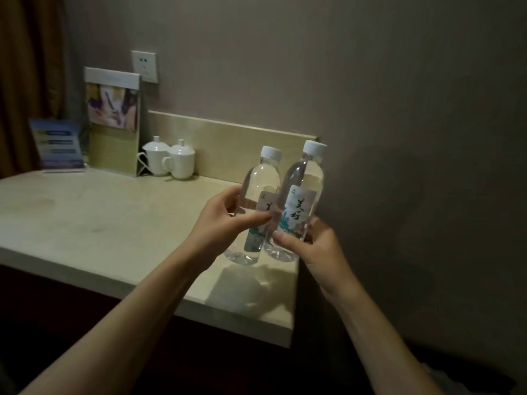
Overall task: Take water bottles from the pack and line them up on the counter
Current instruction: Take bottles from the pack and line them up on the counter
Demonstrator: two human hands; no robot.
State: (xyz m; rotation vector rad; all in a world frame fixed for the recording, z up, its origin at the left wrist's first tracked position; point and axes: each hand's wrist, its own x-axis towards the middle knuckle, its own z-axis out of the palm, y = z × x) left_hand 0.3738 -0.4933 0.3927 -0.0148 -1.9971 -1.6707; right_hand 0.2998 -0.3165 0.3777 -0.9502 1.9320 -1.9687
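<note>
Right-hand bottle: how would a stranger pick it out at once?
Find the pale counter and go to its far right corner. Two clear, white-capped bottles are held there; the right-hand bottle, gripped by the right hand, shows its whole label facing the camera.

Upper left of the frame, a curtain (27, 81) hangs beside a wall socket (144, 66). Below it, a tall menu stand (114, 121) rises next to a blue card (58, 143), and two lidded white cups (169, 159) sit touching at centre left.

Dim room: a grey wall (370, 81) with a socket (144, 66), a brown curtain (25, 67) at left.
</note>
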